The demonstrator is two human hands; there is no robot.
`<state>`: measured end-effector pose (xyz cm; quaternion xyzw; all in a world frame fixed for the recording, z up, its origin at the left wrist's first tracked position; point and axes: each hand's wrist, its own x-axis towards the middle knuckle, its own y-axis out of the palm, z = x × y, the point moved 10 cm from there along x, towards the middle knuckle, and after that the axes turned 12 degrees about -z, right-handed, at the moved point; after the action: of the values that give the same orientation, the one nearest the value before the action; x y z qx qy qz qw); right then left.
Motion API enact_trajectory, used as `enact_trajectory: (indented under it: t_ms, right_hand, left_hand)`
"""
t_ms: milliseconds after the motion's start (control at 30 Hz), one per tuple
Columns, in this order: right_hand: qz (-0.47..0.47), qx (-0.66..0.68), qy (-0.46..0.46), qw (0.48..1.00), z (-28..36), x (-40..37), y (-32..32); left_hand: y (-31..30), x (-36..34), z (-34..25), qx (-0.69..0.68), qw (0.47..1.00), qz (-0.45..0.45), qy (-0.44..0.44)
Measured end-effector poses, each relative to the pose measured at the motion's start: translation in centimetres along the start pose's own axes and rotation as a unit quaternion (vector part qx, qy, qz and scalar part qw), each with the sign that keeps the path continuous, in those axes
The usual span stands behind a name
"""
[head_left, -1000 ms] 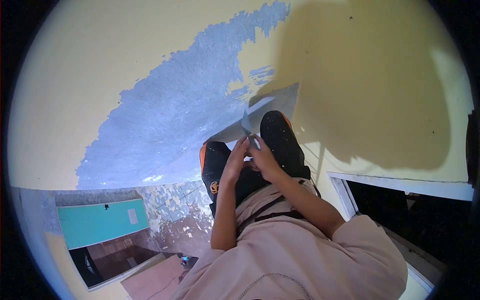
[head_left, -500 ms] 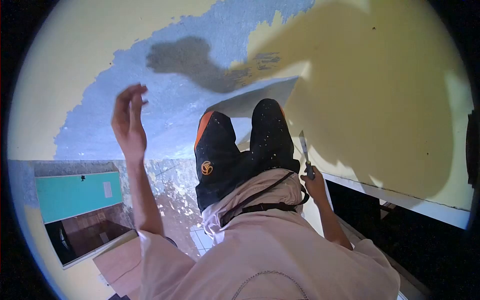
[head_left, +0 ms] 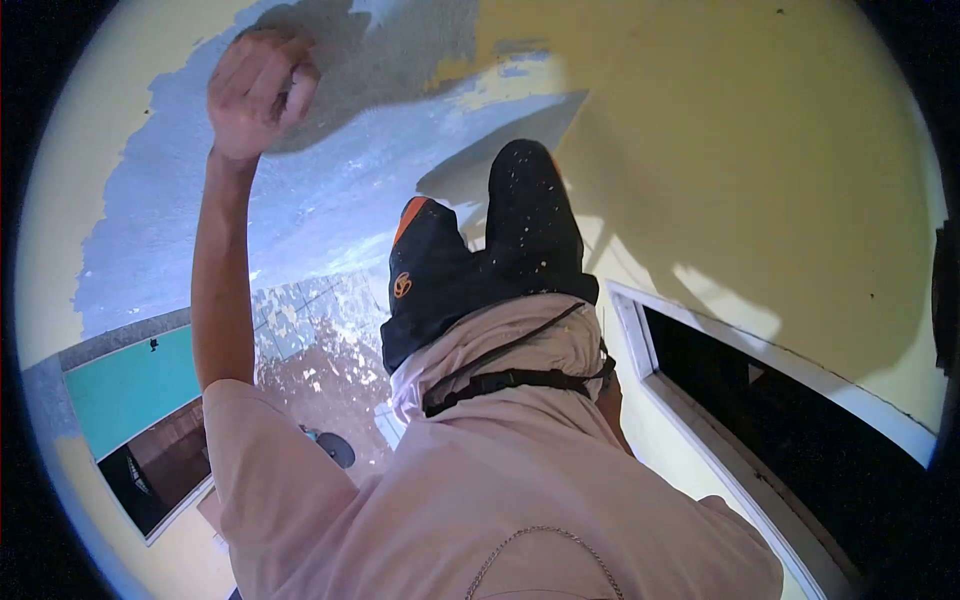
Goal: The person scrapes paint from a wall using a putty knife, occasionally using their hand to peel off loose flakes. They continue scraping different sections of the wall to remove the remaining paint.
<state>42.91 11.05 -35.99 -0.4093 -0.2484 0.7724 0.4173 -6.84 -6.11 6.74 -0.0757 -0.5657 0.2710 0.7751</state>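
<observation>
My left hand is raised at the upper left with its fingers curled in and the thumb folded beside them. Nothing shows in it. It overlaps the blue-grey patch of wall, whose jagged edges border yellow paint. Low on my right side, only a strip of my right forearm shows; the hand is hidden behind my hip and thigh. My dark trousers, specked with white, fill the middle, below a black waist strap.
A white-framed opening with darkness beyond lies to my right. At the left is a teal panel above another dark opening. The floor is littered with pale flakes, and a dark round object lies there.
My left hand has risen and its loosely spread fingers have curled in. My right hand, which held a scraper beside my thigh, has dropped out of sight with it.
</observation>
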Motion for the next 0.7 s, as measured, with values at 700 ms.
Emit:
enact_trajectory:
  t_ms: [700]
  right_hand:
    - [-0.063, 0.016, 0.018, 0.998, -1.8, 2.6, 0.0]
  left_hand:
    - [0.3, -0.7, 0.0, 0.028, 0.999, 0.022, 0.017]
